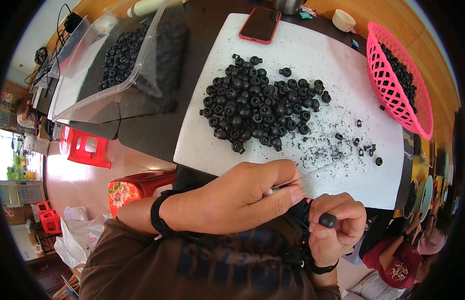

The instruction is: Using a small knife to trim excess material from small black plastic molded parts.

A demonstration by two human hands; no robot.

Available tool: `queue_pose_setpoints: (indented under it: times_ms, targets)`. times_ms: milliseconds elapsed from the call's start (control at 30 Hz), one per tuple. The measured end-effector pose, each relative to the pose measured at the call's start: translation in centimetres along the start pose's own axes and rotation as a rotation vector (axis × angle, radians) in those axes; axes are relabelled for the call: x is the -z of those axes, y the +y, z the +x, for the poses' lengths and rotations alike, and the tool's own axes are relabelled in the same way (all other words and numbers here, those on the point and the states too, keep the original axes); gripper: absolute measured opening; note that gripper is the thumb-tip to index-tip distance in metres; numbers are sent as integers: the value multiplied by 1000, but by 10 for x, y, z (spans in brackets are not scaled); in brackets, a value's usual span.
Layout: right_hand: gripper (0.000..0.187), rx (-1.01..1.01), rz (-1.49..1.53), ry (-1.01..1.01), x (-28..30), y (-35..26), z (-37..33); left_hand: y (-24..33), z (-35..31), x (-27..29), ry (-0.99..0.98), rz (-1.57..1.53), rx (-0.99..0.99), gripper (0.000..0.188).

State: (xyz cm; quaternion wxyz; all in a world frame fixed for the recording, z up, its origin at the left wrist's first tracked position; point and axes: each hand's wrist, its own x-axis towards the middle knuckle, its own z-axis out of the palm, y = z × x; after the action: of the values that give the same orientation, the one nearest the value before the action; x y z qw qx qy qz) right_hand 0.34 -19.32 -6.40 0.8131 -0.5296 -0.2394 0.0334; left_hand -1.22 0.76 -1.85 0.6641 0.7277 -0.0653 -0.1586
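Observation:
My left hand (242, 197) is closed on a thin metal tool (322, 167), pinched between thumb and forefinger. Its slender shaft slants up to the right over a white foam board (212, 45). To the right, my right hand (337, 225) pinches a small black rounded part (327, 220), which looks like a ball-shaped cord lock. A large pile of similar black cord locks (252, 105) lies in the middle of the board. Several smaller black pieces (365, 150) are scattered on the board's right side, and dark crumbs (317, 145) lie between them and the pile.
A clear plastic bin (137, 80) of black parts stands at the left. A pink basket (392, 95) with more sits at the right. A red-edged phone (260, 25) lies on the board's far edge, with a cream cup (343, 21) beyond. Another person in red (397, 260) is at the lower right.

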Motion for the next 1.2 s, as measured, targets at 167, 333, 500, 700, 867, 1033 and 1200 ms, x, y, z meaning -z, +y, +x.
queue_pose_setpoints:
  times_ms: [167, 333, 500, 700, 867, 1033, 1200]
  targets:
    - [33, -38, 11, -12, -2, 0, 1, -5, 1, -1, -67, -104, 54, 19]
    - [33, -75, -1, -9, 0, 1, -3, -2, 6, -3, -177, -189, 86, 21]
    - [33, -89, -23, -43, -3, 0, -1, -3, 10, -3, -335, -199, 145, 23]
    - [32, -152, 32, -38, -6, 0, 0, -18, 13, -8, -310, -302, 46, 23]
    - [33, -139, 96, -43, -4, 5, 3, -20, 11, -9, -185, -382, 80, 20]
    - [36, -157, 29, -1, -1, 6, 4, -17, 6, -4, 9, -48, -4, 12]
    - [36, -157, 39, 5, 0, 7, 4, -21, 5, -9, 137, 378, -339, 12]
